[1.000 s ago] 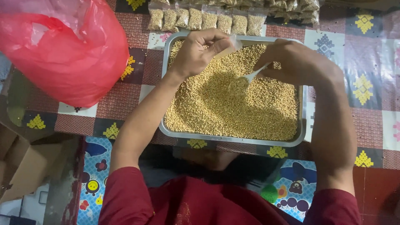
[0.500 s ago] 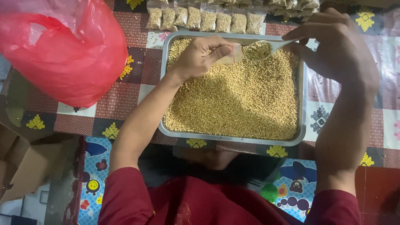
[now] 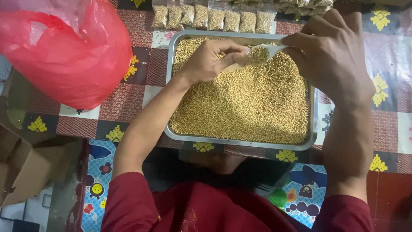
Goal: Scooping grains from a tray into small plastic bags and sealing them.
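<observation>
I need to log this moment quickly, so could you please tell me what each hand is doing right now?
Left hand: closed on a small clear bag, held over the tray.
Right hand: closed on a white spoon of seeds.

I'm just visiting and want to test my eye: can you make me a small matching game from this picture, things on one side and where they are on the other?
Things:
1. red plastic bag
2. metal tray
3. small filled packets
4. white spoon

Places:
A. in a row beyond the tray's far edge
B. held in the right hand
C. on the cloth left of the tray
D. in front of the person, full of yellow grains

Pairs: 1-C, 2-D, 3-A, 4-B
</observation>
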